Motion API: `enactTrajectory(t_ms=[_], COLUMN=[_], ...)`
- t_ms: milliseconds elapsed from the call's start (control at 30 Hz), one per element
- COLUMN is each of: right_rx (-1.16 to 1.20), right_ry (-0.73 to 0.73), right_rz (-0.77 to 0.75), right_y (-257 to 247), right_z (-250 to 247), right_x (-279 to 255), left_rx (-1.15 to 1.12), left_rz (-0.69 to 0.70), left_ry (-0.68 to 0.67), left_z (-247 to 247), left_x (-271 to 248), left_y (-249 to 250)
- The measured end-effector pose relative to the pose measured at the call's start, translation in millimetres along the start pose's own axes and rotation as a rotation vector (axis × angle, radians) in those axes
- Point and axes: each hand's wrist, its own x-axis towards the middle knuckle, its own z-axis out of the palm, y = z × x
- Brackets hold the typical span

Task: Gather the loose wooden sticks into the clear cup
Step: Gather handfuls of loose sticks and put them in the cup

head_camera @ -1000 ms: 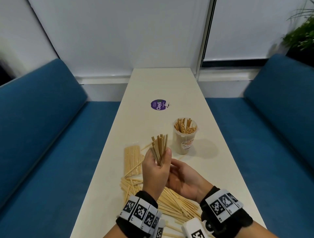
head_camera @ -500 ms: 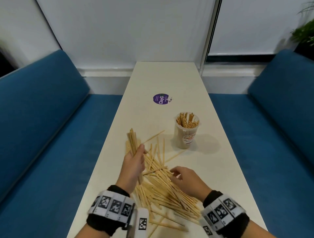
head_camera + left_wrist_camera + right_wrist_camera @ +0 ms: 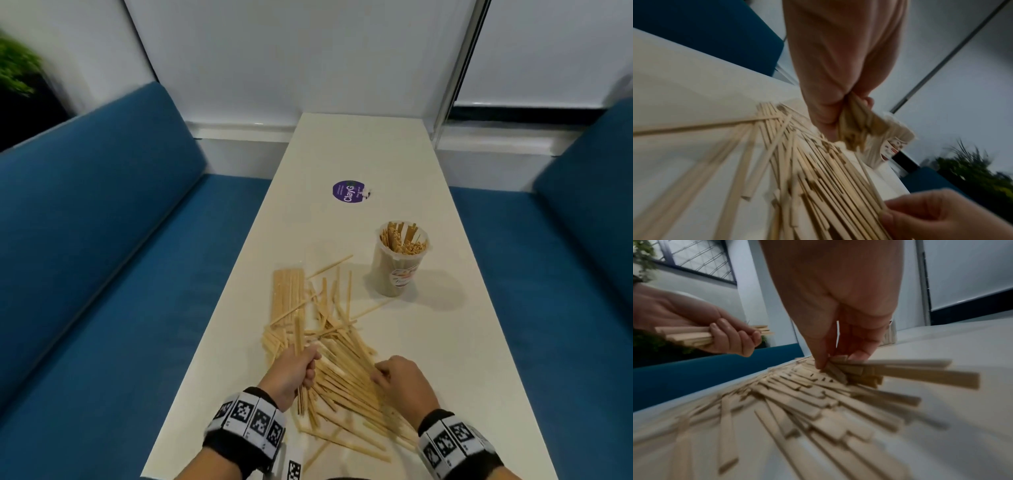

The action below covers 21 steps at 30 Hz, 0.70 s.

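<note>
A clear cup [image 3: 400,265] stands on the table's right half, upright and holding several wooden sticks. A spread pile of loose sticks [image 3: 342,356] lies in front of it, nearer me. My left hand [image 3: 306,365] grips a small bundle of sticks [image 3: 298,334] at the pile's left edge; the right wrist view shows its fingers [image 3: 731,339] curled round the bundle [image 3: 686,335]. My right hand [image 3: 380,373] is down on the pile's right side. Its fingertips [image 3: 821,365] pinch the ends of a few sticks [image 3: 900,369].
A neat row of sticks [image 3: 287,294] lies at the pile's far left. A purple round sticker [image 3: 347,192] is on the long white table [image 3: 359,150] beyond the cup. Blue benches [image 3: 102,257] flank both sides. The pile reaches close to the near table edge.
One second ago my left hand held the bundle upright in the air. It has come down to the pile with the bundle. My right hand has dropped onto the sticks and pinched some.
</note>
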Motion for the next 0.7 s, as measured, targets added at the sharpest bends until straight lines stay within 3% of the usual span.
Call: enactTrajectory(t_ms=[233, 400, 700], right_rx=[0.400, 0.632, 0.640], right_ry=[0.056, -0.001, 0.050], right_rz=[0.138, 0.118, -0.062], right_y=[9, 2, -38], right_z=[-29, -43, -38], right_x=[-15, -25, -26], left_rx=[0.156, 0.223, 0.175], left_rz=[-0.005, -0.021, -0.013], left_ry=[-0.071, -0.045, -0.097], left_z=[26, 45, 55], left_x=[9, 13, 17], left_y=[8, 12, 22])
